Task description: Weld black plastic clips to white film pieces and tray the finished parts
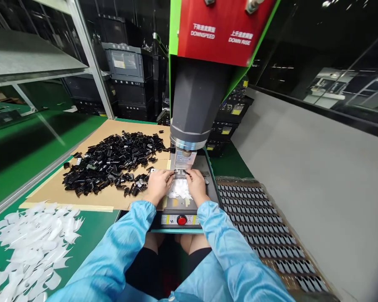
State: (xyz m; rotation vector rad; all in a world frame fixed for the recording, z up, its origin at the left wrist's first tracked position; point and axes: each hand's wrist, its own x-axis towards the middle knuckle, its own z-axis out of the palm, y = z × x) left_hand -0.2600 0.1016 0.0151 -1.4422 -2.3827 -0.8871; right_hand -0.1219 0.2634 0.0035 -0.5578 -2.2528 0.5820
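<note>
My left hand (159, 183) and my right hand (195, 184) meet at the small metal fixture (180, 176) under the press head. The fingers of both hands are pinched together at its two sides, and a small black plastic part (185, 171) shows at the fingertips, mostly hidden. Just above my fingers is the pale metal tool block (185, 158) at the bottom of the dark grey press head (193, 100). Thin white plastic pieces (179, 189) lie on the machine base between my wrists.
Many curved black plastic parts (110, 161) are heaped on brown cardboard (126, 204) at left. White pieces (40, 247) pile on the green table at front left. A red button (182, 219) faces me. Rows of grey parts (255, 214) fill a tray at right. Crates (126, 63) stand behind.
</note>
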